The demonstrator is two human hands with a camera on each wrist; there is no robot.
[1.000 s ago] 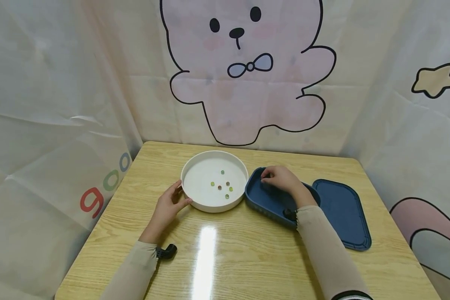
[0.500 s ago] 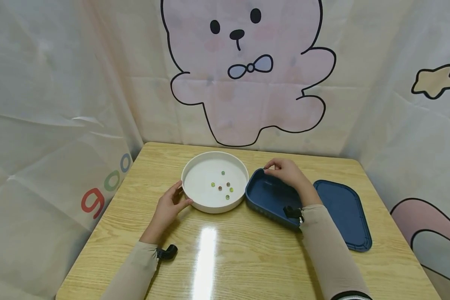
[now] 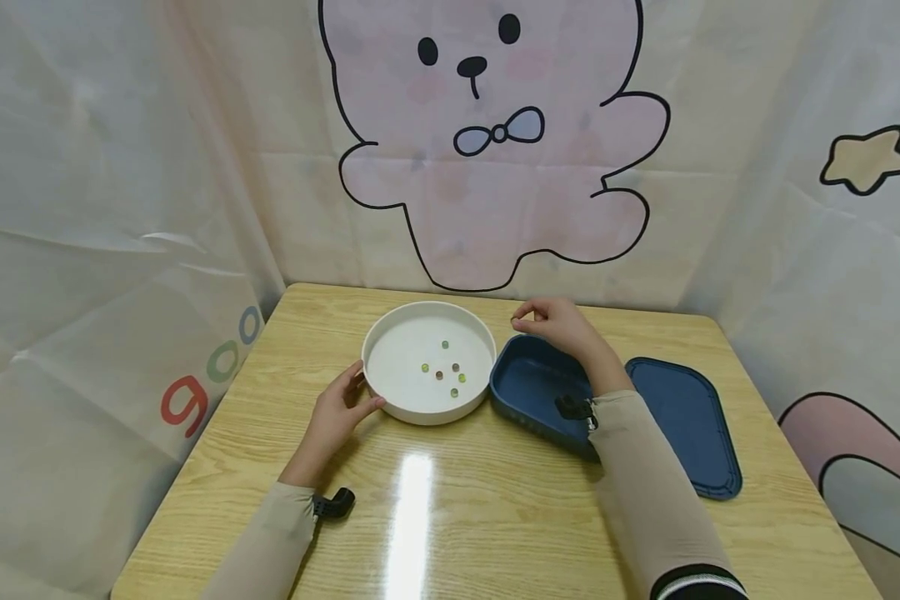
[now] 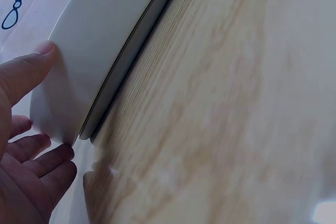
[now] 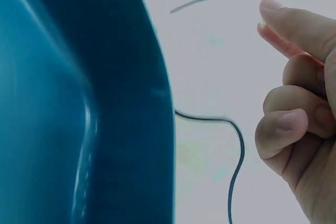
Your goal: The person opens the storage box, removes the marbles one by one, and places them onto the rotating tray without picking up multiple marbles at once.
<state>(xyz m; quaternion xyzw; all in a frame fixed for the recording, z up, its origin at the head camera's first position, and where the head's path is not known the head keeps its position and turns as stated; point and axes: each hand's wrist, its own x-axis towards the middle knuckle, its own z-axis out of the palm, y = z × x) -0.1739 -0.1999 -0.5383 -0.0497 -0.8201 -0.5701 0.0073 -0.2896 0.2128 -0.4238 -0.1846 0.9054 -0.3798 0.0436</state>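
Observation:
A round white dish (image 3: pixel 401 400) stands on the table with several small translucent beads (image 3: pixel 439 375) in green, yellow-green and reddish brown spread on its floor. My left hand (image 3: pixel 339 406) rests against its left side, thumb and fingertips touching the outer wall (image 4: pixel 100 35). Above the far left corner of a deep blue box (image 3: pixel 521 375) is my right hand (image 3: pixel 562 327). Its thumb and index finger pinch a tiny bead, mostly hidden by the fingertips (image 5: pixel 272 6). The other fingers are curled in. My wrist and sleeve hide part of the box.
A flat blue lid (image 3: pixel 690 425) lies right of the box, partly behind my right sleeve. The dish and box sit almost side by side. A printed cloth (image 3: pixel 487 208) with a bear hangs behind the table (image 3: pixel 480 508).
My right hand has risen from inside the blue box to above its far left corner, moving away and slightly left. My left hand and the beads in the dish have stayed put.

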